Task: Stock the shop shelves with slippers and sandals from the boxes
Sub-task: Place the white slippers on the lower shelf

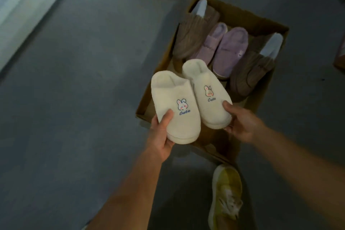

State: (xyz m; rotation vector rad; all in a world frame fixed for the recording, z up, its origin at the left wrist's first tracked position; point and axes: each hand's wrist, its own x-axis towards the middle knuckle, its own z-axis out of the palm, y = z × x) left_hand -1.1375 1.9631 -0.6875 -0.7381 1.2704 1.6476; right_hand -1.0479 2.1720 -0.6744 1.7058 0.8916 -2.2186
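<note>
Grey floor (74,99), open box (261,24) at 1 o'clock. L hand (160,136) & R hand (240,121) each grip 1 cream slipper (175,106) above it. Step: unloading; next, carry pair to shelf, not in view.

L hand (160,136) grips one cream bunny slipper (175,110), R hand (240,121) grips its mate (207,93), both held over open cardboard box (265,22). In box: 2 lilac slippers (229,50) between 2 brown ones (194,37).
</note>
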